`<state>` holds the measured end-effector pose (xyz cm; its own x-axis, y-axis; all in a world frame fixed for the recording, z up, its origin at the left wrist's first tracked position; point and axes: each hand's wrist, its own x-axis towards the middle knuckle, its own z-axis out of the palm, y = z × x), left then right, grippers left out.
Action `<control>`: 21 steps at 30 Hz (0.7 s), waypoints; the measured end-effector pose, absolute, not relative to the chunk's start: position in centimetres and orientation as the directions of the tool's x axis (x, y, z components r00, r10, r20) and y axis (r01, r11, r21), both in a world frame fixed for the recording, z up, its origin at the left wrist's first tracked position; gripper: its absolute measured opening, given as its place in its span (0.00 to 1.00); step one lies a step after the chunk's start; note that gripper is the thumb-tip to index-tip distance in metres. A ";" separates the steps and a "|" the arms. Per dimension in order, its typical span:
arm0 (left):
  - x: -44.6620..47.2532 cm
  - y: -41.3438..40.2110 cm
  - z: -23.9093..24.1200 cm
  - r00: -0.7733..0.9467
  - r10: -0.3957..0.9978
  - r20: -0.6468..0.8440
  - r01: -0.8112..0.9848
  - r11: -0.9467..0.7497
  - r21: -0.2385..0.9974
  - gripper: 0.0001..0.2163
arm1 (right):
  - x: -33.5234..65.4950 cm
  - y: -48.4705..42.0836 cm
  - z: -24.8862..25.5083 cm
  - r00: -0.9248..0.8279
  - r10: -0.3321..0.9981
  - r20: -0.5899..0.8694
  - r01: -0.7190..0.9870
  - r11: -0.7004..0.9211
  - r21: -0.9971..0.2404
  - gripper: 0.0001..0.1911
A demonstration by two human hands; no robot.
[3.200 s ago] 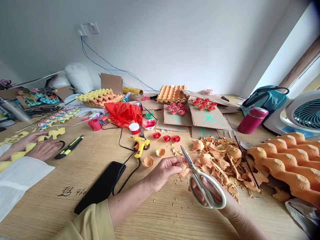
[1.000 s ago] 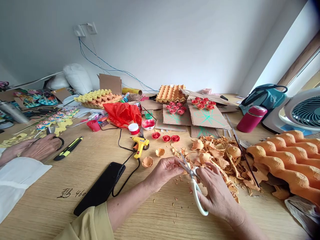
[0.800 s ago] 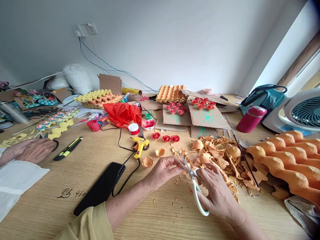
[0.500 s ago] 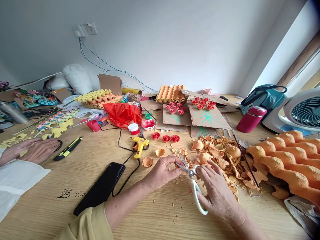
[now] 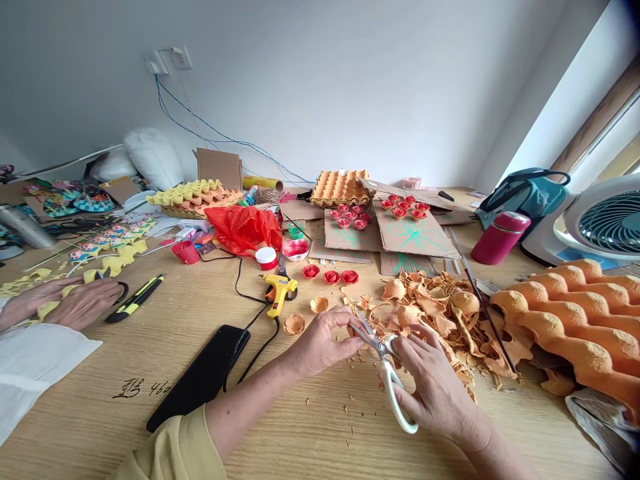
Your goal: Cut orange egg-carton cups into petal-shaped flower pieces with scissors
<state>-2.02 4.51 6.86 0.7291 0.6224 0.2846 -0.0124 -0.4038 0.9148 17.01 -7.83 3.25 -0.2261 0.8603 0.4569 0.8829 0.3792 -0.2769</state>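
My right hand [image 5: 433, 380] is wrapped round the white handles of a pair of scissors [image 5: 400, 403], whose blades point away and to the left, slightly parted. Pinched in the fingertips of my left hand [image 5: 325, 343] is a small piece of orange egg carton [image 5: 354, 331], mostly hidden by the fingers and touching the blades. Left of this hand lie a cut carton cup with petal edges [image 5: 295, 324] and a smaller orange one [image 5: 319, 305]. Behind the hands is a heap of orange carton scraps [image 5: 425, 300]. Tiny clippings are scattered on the table under the scissors.
A yellow glue gun [image 5: 279, 293], its cord and a black phone [image 5: 197, 377] lie at left. Red flowers [image 5: 331, 277] stand behind, several more on cardboard [image 5: 415, 233]. Orange egg trays [image 5: 575, 313] fill the right, near a pink bottle [image 5: 500, 238]. Another person's hands [image 5: 83, 303] work at far left.
The scissor handles have swung very slightly down and right in my right hand, with the blades a little closer together. My left hand stays nearly in place. The whole view has shifted slightly.
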 end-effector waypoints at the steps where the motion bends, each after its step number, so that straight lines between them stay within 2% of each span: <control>1: -2.1 4.5 6.9 0.730 0.623 0.281 -0.006 -0.405 0.914 0.04 | 17.0 -7.9 3.2 -0.227 0.861 0.455 0.880 0.382 -0.283 0.09; 7: -2.5 4.8 7.4 0.754 0.606 0.252 0.032 -0.418 0.908 0.03 | 17.0 -7.9 3.4 -0.244 0.862 0.445 0.876 0.392 -0.279 0.09; 14: -2.7 5.1 7.5 0.754 0.566 0.333 0.020 -0.528 0.849 0.05 | 17.0 -7.7 3.7 -0.238 0.858 0.454 0.889 0.381 -0.253 0.12; 21: -2.8 5.2 7.8 0.759 0.526 0.384 0.008 -0.597 0.802 0.06 | 17.1 -7.9 3.5 -0.242 0.864 0.442 0.874 0.392 -0.287 0.11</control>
